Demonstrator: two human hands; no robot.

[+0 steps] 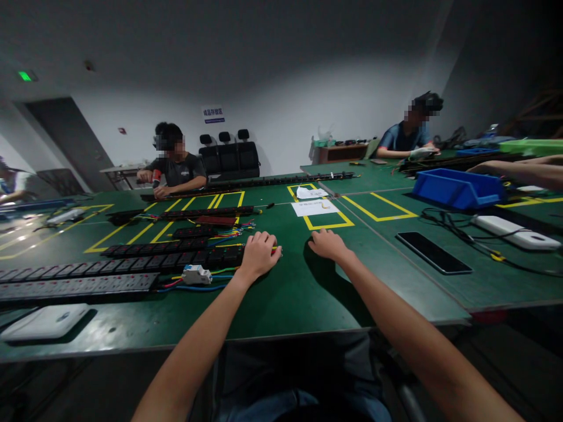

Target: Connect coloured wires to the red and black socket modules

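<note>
My left hand (260, 255) is closed at the right end of a black power strip (226, 254), palm down, with small coloured wire ends (276, 251) showing by the thumb. My right hand (328, 244) rests on the green table (285, 310) with its fingers curled, and no object shows in it. Below and left of my left hand, a white-grey connector block (196, 274) sits among red, yellow and blue wires, beside a grey strip with many sockets (88, 286). White paper sheets (314, 208) lie beyond my hands.
A black phone (433, 252), white device (514, 232), cables and blue bin (457, 187) are at the right. Another white device (46, 322) lies at the near left. Across the table, one person (182, 170) holds a red-and-black tool; another person (404, 138) wears gloves.
</note>
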